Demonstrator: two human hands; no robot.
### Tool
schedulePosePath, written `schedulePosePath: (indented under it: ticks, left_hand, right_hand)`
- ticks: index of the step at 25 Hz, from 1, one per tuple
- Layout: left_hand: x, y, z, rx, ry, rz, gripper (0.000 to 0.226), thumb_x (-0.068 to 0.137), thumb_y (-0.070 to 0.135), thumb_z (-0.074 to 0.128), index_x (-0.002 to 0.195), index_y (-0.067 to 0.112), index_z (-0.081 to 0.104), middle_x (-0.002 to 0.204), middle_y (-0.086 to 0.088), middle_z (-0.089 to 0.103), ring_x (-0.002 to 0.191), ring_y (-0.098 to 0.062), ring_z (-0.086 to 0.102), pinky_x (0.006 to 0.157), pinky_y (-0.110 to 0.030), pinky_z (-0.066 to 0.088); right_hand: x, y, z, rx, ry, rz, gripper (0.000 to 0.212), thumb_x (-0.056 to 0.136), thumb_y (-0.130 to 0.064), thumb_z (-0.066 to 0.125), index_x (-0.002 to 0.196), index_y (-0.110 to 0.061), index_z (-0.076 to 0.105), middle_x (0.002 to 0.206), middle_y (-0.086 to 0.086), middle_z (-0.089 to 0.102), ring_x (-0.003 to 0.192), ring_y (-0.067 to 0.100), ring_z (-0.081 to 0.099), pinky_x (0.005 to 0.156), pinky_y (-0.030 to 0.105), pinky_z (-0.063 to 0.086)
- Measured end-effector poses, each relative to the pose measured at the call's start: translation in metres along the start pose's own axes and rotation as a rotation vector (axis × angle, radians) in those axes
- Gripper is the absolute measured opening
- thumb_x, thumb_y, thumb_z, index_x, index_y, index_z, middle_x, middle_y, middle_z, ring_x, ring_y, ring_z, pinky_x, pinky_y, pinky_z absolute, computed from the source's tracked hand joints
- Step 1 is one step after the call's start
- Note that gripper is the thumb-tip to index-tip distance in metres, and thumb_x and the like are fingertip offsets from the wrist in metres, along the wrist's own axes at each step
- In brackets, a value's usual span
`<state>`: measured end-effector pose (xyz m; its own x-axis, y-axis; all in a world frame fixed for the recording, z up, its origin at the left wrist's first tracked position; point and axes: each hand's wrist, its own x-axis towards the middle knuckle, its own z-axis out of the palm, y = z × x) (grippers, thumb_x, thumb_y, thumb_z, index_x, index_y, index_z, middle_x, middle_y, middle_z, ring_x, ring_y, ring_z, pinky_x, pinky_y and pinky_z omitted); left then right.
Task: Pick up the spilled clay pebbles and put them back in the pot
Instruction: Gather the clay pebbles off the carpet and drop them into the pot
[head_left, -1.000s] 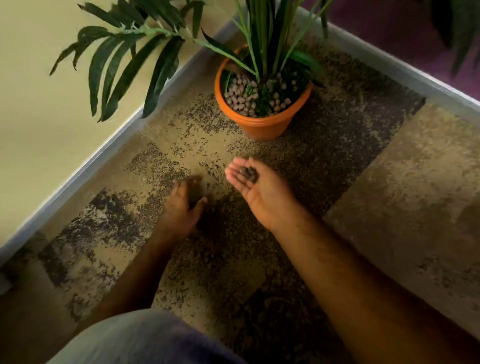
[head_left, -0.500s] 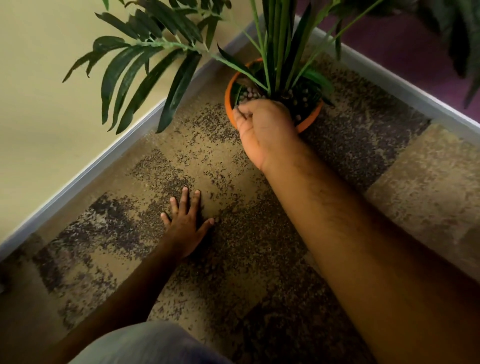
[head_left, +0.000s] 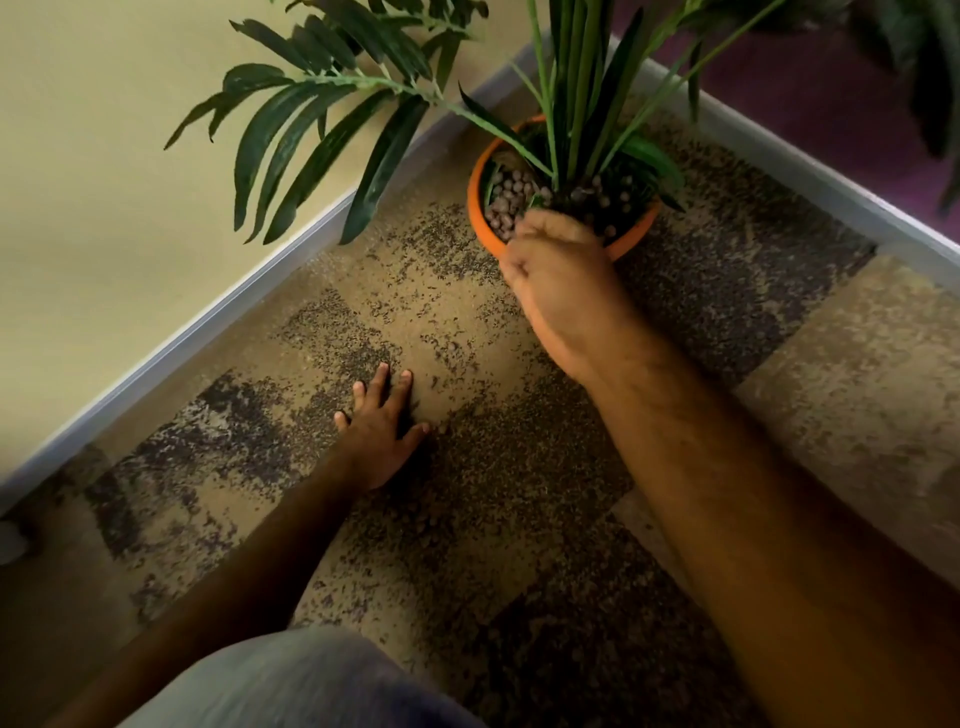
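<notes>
A: Carpet mottled tan and dark, no loose pebbles I can pick out. Orange pot at 12 o'clock, clay pebbles inside at its 9 o'clock.

B: Step?

A: Dump, I'd say. Right hand is knuckles-up over the pot's 6 o'clock rim, fingers curled under; whether anything is still in it, can't tell. Left hand flat on carpet at 7 o'clock, fingers spread.

B: Next?

A: Rescan the carpet.

B: Versus half a second back?

A: Right hand has pulled back slightly, more pebbles exposed.
</notes>
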<state>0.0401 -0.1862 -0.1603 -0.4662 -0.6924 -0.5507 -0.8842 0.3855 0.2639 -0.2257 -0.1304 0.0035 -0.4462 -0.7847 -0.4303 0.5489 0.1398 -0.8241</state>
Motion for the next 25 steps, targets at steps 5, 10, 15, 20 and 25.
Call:
schedulePosePath:
  ticks: [5, 10, 15, 20, 25]
  left_hand:
    - [0.002, 0.038, -0.023, 0.058, 0.128, 0.069, 0.082, 0.095, 0.071, 0.037, 0.16, 0.033, 0.006, 0.165, -0.008, 0.021, 0.146, -0.039, 0.027, 0.112, -0.062, 0.036]
    - [0.024, 0.066, -0.037, 0.102, 0.089, 0.153, 0.083, 0.099, 0.045, 0.053, 0.161, 0.031, 0.001, 0.162, -0.012, 0.024, 0.139, -0.041, 0.031, 0.109, -0.061, 0.038]
    - [0.034, 0.075, -0.038, 0.23, 0.078, 0.238, 0.07, 0.101, 0.043, 0.052, 0.16, 0.029, 0.017, 0.163, -0.012, 0.02, 0.14, -0.04, 0.03, 0.108, -0.057, 0.041]
    - [0.031, 0.079, -0.042, 0.217, 0.136, 0.312, 0.059, 0.101, 0.024, 0.057, 0.155, 0.024, 0.032, 0.159, -0.013, 0.028, 0.137, -0.035, 0.036, 0.112, -0.051, 0.042]
    - [0.022, 0.077, -0.041, 0.146, 0.203, 0.493, 0.029, 0.103, 0.013, 0.051, 0.13, 0.005, 0.059, 0.125, -0.013, 0.06, 0.102, -0.019, 0.061, 0.09, -0.025, 0.05]
  right_hand:
    - [-0.019, 0.064, -0.051, -0.561, -0.05, 0.088, 0.042, 0.096, -0.009, 0.051, 0.137, -0.015, 0.052, 0.134, 0.001, 0.059, 0.123, 0.014, 0.057, 0.106, 0.035, 0.046]
    - [-0.031, 0.112, -0.098, -0.842, -0.095, 0.228, 0.046, 0.097, -0.011, 0.057, 0.141, -0.011, 0.047, 0.14, 0.006, 0.054, 0.123, 0.018, 0.055, 0.098, 0.032, 0.047]
    - [-0.037, 0.132, -0.123, -0.902, 0.003, 0.229, 0.029, 0.093, -0.015, 0.065, 0.122, -0.017, 0.062, 0.122, 0.005, 0.059, 0.098, 0.014, 0.059, 0.072, 0.023, 0.047]
    - [-0.056, 0.149, -0.12, -1.18, -0.209, 0.032, 0.027, 0.088, -0.008, 0.068, 0.112, -0.02, 0.065, 0.117, 0.002, 0.052, 0.105, 0.017, 0.056, 0.091, 0.03, 0.051]
    - [-0.071, 0.163, -0.119, -1.271, -0.416, -0.025, 0.016, 0.088, -0.017, 0.068, 0.101, -0.026, 0.064, 0.113, -0.004, 0.053, 0.113, 0.018, 0.051, 0.097, 0.039, 0.048]
